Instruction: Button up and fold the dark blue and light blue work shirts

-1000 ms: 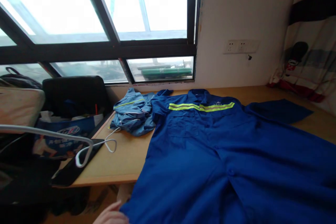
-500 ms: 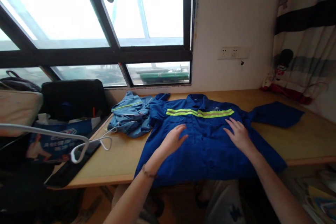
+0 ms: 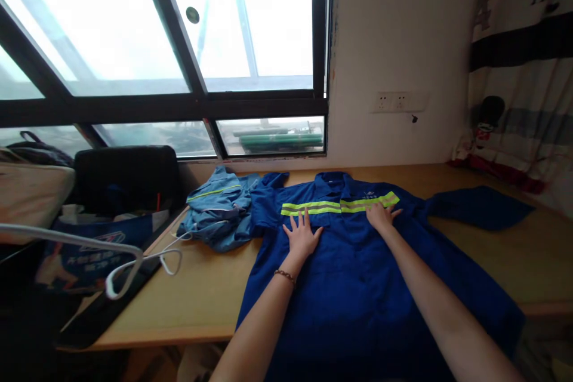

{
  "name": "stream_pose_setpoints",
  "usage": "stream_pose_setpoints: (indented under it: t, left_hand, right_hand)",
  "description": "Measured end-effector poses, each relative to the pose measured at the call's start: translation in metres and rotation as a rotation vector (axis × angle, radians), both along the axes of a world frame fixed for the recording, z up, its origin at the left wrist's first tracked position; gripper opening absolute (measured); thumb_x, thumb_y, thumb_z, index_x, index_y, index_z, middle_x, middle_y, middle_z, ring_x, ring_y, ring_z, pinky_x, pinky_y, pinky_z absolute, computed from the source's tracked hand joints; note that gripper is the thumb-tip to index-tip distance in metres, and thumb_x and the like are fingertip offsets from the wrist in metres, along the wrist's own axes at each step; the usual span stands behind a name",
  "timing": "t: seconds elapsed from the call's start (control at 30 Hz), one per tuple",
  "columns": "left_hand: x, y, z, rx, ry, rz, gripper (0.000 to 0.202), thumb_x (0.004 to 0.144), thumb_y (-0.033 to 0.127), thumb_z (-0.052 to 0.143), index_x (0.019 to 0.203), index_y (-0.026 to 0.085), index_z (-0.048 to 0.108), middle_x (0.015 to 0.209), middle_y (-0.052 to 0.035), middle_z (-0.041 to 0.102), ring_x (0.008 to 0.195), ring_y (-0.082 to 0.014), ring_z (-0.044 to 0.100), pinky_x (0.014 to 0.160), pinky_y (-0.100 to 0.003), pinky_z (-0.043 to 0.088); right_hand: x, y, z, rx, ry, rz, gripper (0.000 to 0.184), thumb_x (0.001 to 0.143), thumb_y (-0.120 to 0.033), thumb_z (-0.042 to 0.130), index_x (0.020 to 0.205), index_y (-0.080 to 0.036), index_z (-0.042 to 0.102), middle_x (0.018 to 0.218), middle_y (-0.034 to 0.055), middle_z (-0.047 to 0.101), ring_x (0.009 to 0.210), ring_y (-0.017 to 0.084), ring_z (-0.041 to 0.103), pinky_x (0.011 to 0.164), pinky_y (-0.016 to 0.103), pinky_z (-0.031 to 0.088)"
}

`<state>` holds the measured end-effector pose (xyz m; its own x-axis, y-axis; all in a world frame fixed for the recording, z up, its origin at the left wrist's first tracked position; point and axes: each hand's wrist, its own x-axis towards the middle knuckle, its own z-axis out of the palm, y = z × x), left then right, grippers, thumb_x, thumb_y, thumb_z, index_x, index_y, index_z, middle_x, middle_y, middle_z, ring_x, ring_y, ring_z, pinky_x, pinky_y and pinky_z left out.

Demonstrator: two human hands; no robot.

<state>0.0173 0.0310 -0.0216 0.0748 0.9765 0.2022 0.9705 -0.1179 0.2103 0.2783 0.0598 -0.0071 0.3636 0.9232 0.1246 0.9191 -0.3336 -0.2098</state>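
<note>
Where smooth wooden tabletop [image 3: 192,304] stretches before you, collared blue shirt [image 3: 349,274] lies spread across it, front up, one sleeve flung right. Far right, pleated curtain [image 3: 519,92], bold "H" legible. Far left, blue bag [image 3: 89,256], white characters too blurred to read. Touching shirt, crumpled light-blue garment [image 3: 219,209], yellow stripe showing. Your left hand [image 3: 303,240] rests flat on shirt's chest, fingers splayed, unclenched; right hand [image 3: 380,216] sits, fingers bent, at yellow-silver strip [image 3: 311,208], any grip on cloth unclear. Beaded bracelet [image 3: 285,276] rings left wrist; tiny white chest lettering [image 3: 369,195] illegible.
</note>
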Motion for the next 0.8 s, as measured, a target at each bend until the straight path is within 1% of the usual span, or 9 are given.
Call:
stream_pose_setpoints:
  t: [0.07,0.17,0.3,0.43,0.5,0.57,0.67,0.73,0.8]
  left_hand:
    - [0.001,0.0,0.0,-0.006,0.007,-0.017,0.073,0.077,0.065,0.022,0.137,0.024,0.017,0.142,-0.0129,0.02,0.127,-0.04,0.011,0.093,-0.064,0.008]
    - [-0.001,0.003,0.001,-0.02,0.018,-0.048,0.066,0.077,0.064,0.022,0.133,0.031,0.028,0.142,-0.0094,0.021,0.127,-0.0401,0.012,0.093,-0.065,0.007]
    - [-0.007,0.004,0.004,-0.051,0.014,-0.062,0.061,0.076,0.064,0.026,0.13,0.036,0.032,0.142,-0.0075,0.021,0.128,-0.0384,0.01,0.094,-0.063,0.006]
    - [-0.021,0.008,0.006,-0.072,-0.004,-0.074,0.063,0.076,0.066,0.026,0.129,0.034,0.034,0.142,-0.0074,0.023,0.128,-0.0361,0.012,0.096,-0.06,0.008]
    - [-0.031,0.013,0.004,-0.038,-0.038,-0.069,0.062,0.077,0.063,0.026,0.129,0.03,0.035,0.14,-0.0093,0.025,0.127,-0.0339,0.018,0.098,-0.055,0.013]
    - [-0.041,0.021,0.002,0.046,-0.109,-0.035,0.061,0.081,0.058,0.027,0.13,0.022,0.035,0.139,-0.0137,0.026,0.125,-0.0307,0.026,0.098,-0.048,0.021]
    - [-0.056,0.034,-0.005,0.16,-0.244,0.058,0.056,0.083,0.046,0.035,0.126,0.01,0.037,0.132,-0.0194,0.033,0.12,-0.0266,0.035,0.095,-0.038,0.031]
    - [-0.063,0.041,-0.009,0.197,-0.315,0.103,0.048,0.083,0.038,0.038,0.12,0.008,0.042,0.126,-0.0186,0.04,0.118,-0.0247,0.037,0.095,-0.036,0.032]
    - [-0.066,0.045,-0.012,0.218,-0.359,0.116,0.041,0.082,0.033,0.04,0.116,0.01,0.045,0.121,-0.0166,0.045,0.117,-0.0234,0.039,0.095,-0.036,0.033]
  right_hand:
    - [-0.034,0.005,0.001,0.038,-0.011,0.161,0.056,0.087,-0.047,0.022,0.121,-0.011,0.047,0.135,0.0148,0.032,0.126,0.035,0.015,0.097,0.055,0.013]
    - [-0.075,0.015,-0.001,0.011,-0.012,0.441,0.053,0.088,-0.044,0.024,0.13,-0.014,0.036,0.139,0.0107,0.028,0.127,0.027,0.02,0.101,0.044,0.013]
    - [-0.095,0.03,0.0,-0.067,0.005,0.423,0.055,0.087,-0.047,0.024,0.134,-0.018,0.028,0.142,0.0071,0.023,0.128,0.025,0.018,0.102,0.042,0.013]
    - [-0.089,0.035,0.006,-0.089,0.054,0.467,0.056,0.085,-0.051,0.028,0.13,-0.019,0.036,0.139,0.0063,0.029,0.125,0.025,0.025,0.1,0.039,0.019]
    - [-0.077,0.032,0.012,-0.071,0.096,0.521,0.053,0.087,-0.047,0.024,0.123,-0.016,0.047,0.13,0.0075,0.043,0.118,0.022,0.037,0.095,0.034,0.027]
    - [-0.056,0.026,0.02,-0.034,0.112,0.489,0.052,0.088,-0.041,0.02,0.113,-0.014,0.056,0.117,0.0091,0.055,0.107,0.018,0.049,0.087,0.028,0.033]
    - [-0.004,0.012,0.037,0.038,0.068,0.27,0.049,0.088,-0.036,0.022,0.112,-0.01,0.057,0.111,0.0143,0.057,0.103,0.019,0.051,0.086,0.027,0.033]
    - [0.04,-0.001,0.046,0.069,0.023,0.099,0.047,0.087,-0.033,0.027,0.113,-0.004,0.055,0.116,0.0221,0.051,0.11,0.026,0.044,0.089,0.036,0.03]
    - [0.086,-0.016,0.048,0.064,0.001,-0.063,0.043,0.083,-0.03,0.037,0.107,-0.002,0.058,0.112,0.0297,0.049,0.109,0.035,0.043,0.083,0.047,0.031]
